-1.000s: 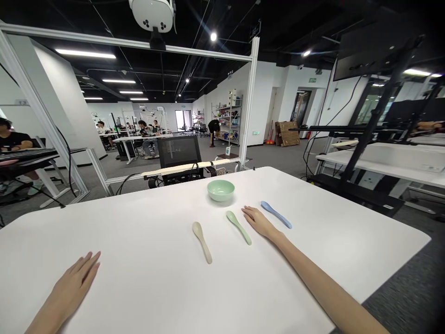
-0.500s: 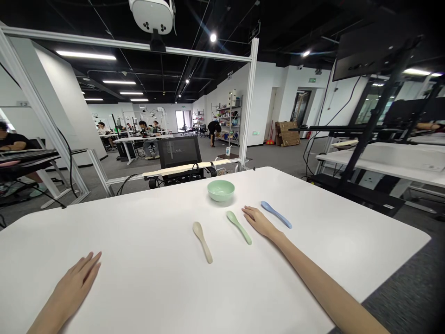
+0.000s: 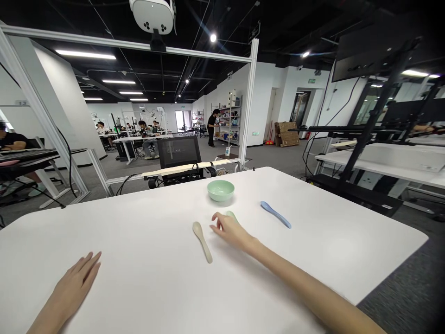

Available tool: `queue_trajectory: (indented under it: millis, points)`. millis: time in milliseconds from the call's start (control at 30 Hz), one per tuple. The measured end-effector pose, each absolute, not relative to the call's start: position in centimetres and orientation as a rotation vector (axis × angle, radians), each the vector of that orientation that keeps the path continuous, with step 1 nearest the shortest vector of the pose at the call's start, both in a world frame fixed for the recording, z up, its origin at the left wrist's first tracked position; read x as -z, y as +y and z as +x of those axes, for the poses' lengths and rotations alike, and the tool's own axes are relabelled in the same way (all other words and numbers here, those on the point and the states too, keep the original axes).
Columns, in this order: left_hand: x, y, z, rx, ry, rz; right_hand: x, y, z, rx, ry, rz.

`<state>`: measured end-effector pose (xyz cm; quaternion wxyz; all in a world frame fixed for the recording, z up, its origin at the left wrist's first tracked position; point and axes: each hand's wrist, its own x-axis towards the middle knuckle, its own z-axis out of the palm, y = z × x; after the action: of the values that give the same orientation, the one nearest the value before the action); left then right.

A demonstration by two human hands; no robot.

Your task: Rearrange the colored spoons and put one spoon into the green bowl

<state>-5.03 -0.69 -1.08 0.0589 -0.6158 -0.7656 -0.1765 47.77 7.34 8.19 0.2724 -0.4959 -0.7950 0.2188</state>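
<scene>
My right hand (image 3: 228, 229) hovers over the green spoon (image 3: 232, 215), fingers curved and apart with nothing between them. Only the spoon's bowl end shows; my hand and wrist hide its handle. Just left of my fingertips lies a beige spoon (image 3: 202, 242). A blue spoon (image 3: 276, 214) rests to the right of my forearm. Beyond the spoons stands a light green bowl (image 3: 221, 191), with nothing visible inside. My left hand (image 3: 74, 283) lies flat on the white table (image 3: 146, 278) at the lower left, fingers stretched out, touching no object.
A metal frame (image 3: 247, 106) and a black mesh chair (image 3: 179, 150) stand past the table's far edge. To the right is a black stand (image 3: 361, 134) beside another white desk. Several people are farther back in the room, one standing near a shelf (image 3: 230, 121).
My right hand has moved left, from between the green and blue spoons to over the green one. My left hand stayed still. A person by the shelf has straightened up.
</scene>
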Motion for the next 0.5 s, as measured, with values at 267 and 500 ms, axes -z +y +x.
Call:
queue_trajectory:
  millis: [267, 500]
  points:
    - [1.0, -0.4, -5.1, 0.463, -2.364, -1.899, -5.8, 5.2, 42.9, -0.809, -2.169, -1.387]
    - [2.1, -0.3, -6.0, 0.528, -2.305, -1.891, -7.5, 7.3, 45.2, -0.708, -2.068, -1.360]
